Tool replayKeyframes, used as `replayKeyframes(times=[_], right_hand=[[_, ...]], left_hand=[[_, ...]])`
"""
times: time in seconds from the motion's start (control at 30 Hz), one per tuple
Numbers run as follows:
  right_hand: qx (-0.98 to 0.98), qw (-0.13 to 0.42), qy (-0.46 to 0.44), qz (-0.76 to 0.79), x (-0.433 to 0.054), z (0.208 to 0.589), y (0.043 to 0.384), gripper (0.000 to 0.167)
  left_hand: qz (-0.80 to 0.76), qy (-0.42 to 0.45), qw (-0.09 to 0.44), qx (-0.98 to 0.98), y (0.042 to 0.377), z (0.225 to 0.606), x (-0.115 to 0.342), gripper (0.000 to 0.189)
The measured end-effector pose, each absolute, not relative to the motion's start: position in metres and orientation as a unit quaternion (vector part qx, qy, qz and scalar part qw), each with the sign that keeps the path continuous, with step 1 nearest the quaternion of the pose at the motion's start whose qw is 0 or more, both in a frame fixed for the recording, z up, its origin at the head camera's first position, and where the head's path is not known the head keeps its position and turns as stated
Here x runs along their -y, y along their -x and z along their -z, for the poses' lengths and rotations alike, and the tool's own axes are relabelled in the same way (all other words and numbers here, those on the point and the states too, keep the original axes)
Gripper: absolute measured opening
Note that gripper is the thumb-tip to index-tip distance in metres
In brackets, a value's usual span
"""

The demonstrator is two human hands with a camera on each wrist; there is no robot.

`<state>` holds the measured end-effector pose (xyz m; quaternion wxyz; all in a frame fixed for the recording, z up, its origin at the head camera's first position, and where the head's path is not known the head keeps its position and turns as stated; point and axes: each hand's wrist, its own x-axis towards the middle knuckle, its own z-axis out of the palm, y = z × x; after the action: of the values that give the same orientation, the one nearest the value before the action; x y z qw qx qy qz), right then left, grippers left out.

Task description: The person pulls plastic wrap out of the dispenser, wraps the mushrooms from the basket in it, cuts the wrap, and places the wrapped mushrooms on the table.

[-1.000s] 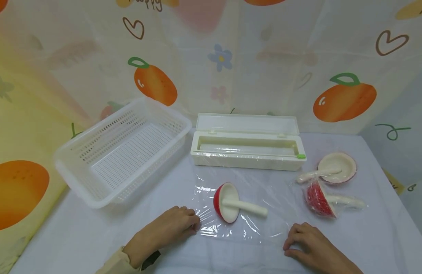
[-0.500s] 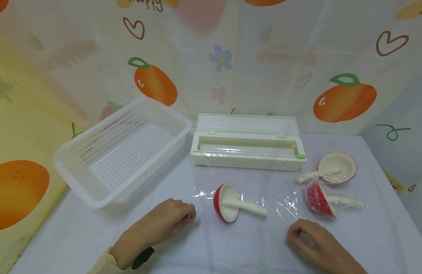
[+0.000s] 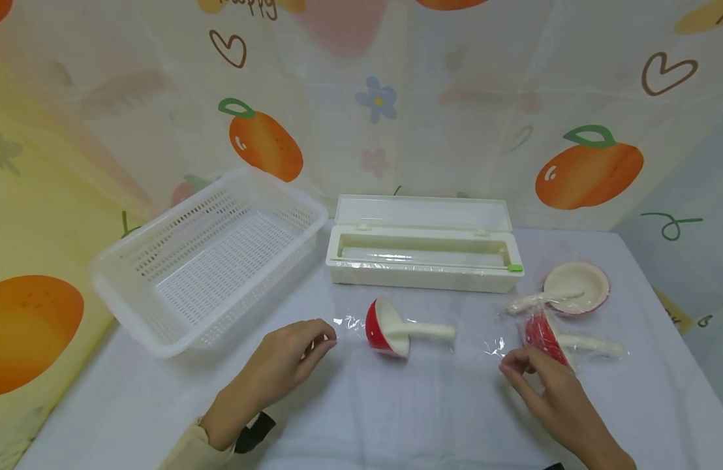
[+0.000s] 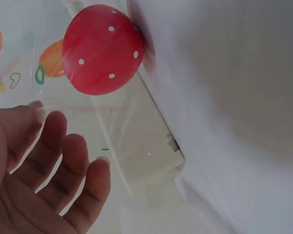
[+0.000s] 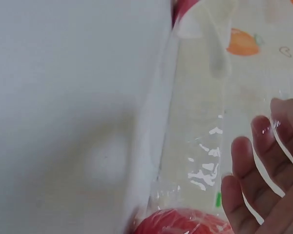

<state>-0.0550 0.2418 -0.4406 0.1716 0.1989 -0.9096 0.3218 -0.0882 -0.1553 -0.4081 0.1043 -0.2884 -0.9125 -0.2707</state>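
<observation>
A red ladle with white dots, a white inside and a white handle lies between my hands. Clear cling film spreads around it, showing mostly as glints. My left hand pinches the film's left side between thumb and forefinger, the other fingers loosely bent. At the other side, my right hand pinches the film in the same way; in the right wrist view the film shines beside its fingertips. The left wrist view shows the dotted outside of the ladle's bowl beyond the left fingers.
A cling film box stands behind the ladle, its lid up. At left is a white perforated basket. Two more ladles lie at right: a wrapped red one partly behind the right hand, and another farther back.
Both hands have risen and moved away from the table's front, taking the film's near edge with them. The ladle has shifted back slightly and rolled, its handle now pointing straight right.
</observation>
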Motion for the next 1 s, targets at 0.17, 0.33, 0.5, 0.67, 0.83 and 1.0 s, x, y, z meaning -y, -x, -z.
replayKeyframes(times=[0.17,0.33,0.5,0.67,0.83,1.0], right_hand=[[0.902,0.202,-0.186,-0.332,-0.239,0.441,0.066,0.033],[0.897,0.23,-0.169,-0.337,-0.234,0.44,0.077,0.029],[0.884,0.268,-0.155,-0.351,-0.227,0.437,0.088,0.025],[0.878,0.264,-0.125,-0.38,-0.221,0.436,0.098,0.019],[0.881,0.202,-0.061,-0.423,-0.211,0.436,0.107,0.01],[0.865,0.139,-0.021,-0.481,-0.202,0.434,0.117,0.009]], left_hand=[[0.329,0.264,0.119,0.899,0.098,0.411,0.149,0.004],[0.385,0.245,0.142,0.878,0.108,0.416,0.142,0.012],[0.458,0.193,0.114,0.86,0.116,0.422,0.134,0.009],[0.568,0.121,0.042,0.813,0.122,0.427,0.124,0.007],[0.639,0.063,0.017,0.766,0.131,0.433,0.112,0.009],[0.67,0.051,0.033,0.74,0.141,0.436,0.098,0.008]])
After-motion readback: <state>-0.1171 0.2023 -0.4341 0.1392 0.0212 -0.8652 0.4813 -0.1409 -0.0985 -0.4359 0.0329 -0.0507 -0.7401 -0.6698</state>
